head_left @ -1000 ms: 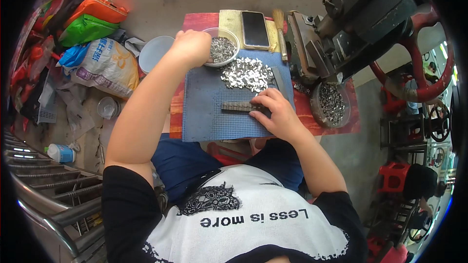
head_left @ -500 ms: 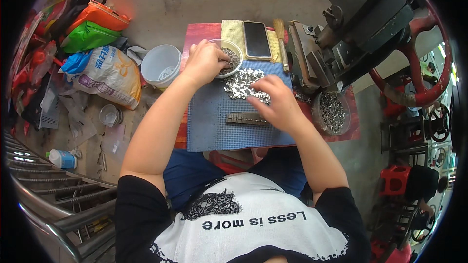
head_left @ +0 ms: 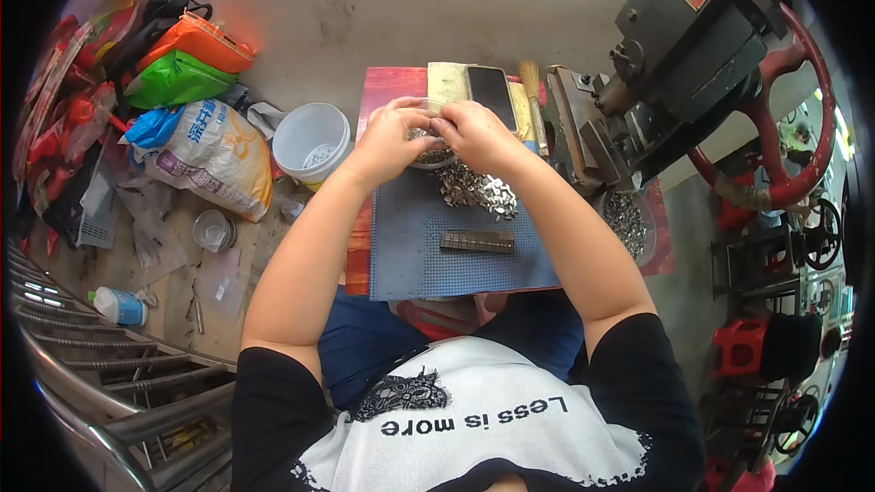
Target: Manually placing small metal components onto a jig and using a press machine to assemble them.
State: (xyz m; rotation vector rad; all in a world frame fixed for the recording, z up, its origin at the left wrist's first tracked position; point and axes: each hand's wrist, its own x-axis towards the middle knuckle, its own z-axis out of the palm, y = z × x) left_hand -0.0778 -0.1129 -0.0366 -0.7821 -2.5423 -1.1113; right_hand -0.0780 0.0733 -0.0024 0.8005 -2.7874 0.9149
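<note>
My left hand (head_left: 394, 144) and my right hand (head_left: 481, 138) meet over a round bowl of small metal parts (head_left: 430, 156) near the far side of the table. The fingers of both are drawn together in a pinch, tip to tip; whatever lies between them is too small to make out. Just below my right hand, a heap of small shiny metal pieces (head_left: 476, 191) lies on the blue textured mat (head_left: 410, 251). Nearer to me rests a dark, slotted metal block (head_left: 477, 241), touched by neither hand.
Behind the hands lie a phone (head_left: 492, 96) and a brush (head_left: 534, 100). A dark hand press (head_left: 679, 55) with a red wheel (head_left: 793, 164) stands right, beside a tub of metal parts (head_left: 627, 221). Left are a white bucket (head_left: 310, 141), sacks (head_left: 214, 159) and a metal railing (head_left: 137, 401).
My right hand has left the metal heap and moved up and left to meet my left hand over the bowl. The heap now reaches slightly nearer to me. The whole view has shifted a little.
</note>
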